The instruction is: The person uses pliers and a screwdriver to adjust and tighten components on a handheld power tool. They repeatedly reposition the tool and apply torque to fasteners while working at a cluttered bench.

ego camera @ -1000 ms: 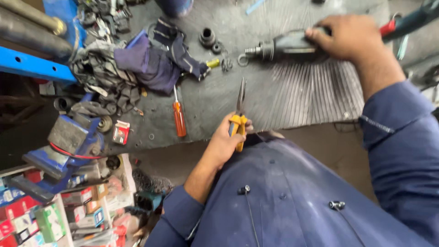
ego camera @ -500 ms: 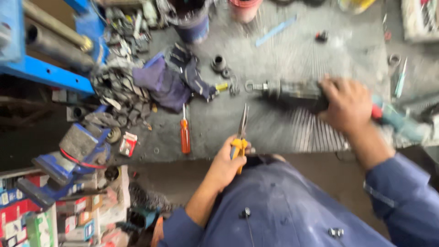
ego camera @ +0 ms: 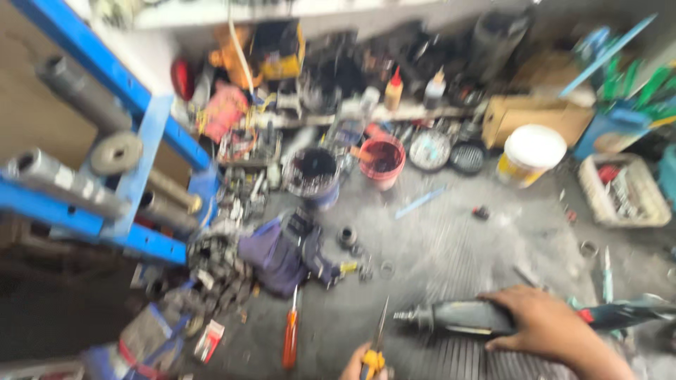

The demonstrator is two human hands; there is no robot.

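Your right hand [ego camera: 546, 325] is lying over the back end of a grey rotary tool [ego camera: 458, 317], fingers curled down round its body, with the metal nose sticking out to the left. The tool lies flat on the table [ego camera: 451, 246], close to the bottom edge of the view.

Your left hand [ego camera: 360, 366] is mostly cut off by the frame, so I can't tell exactly how the fingers sit, but it's got hold of one pair of needle-nose pliers [ego camera: 377, 345] by the yellow handles, thin jaws pointing up and away from you, just left of the tool's nose.

One screwdriver [ego camera: 290, 338] with an orange handle lies a bit further left, apart from both hands. Above it there's a crumpled blue-purple glove [ego camera: 282, 253], looks like fabric, and a few small dark metal rings [ego camera: 348, 238] beside it.

Further back: one red tub [ego camera: 382, 162], one dark round can [ego camera: 312, 172], one white lidded bucket [ego camera: 531, 151], one cardboard box [ego camera: 535, 112] and a wicker-looking basket [ego camera: 623, 190] on the right. Blue steel rack [ego camera: 105, 141] on the left holds grey metal bars.

Table surface is dusty grey and ribbed near you. Most open room is in the middle, between the tubs and your hands. It's all pretty blurry though.
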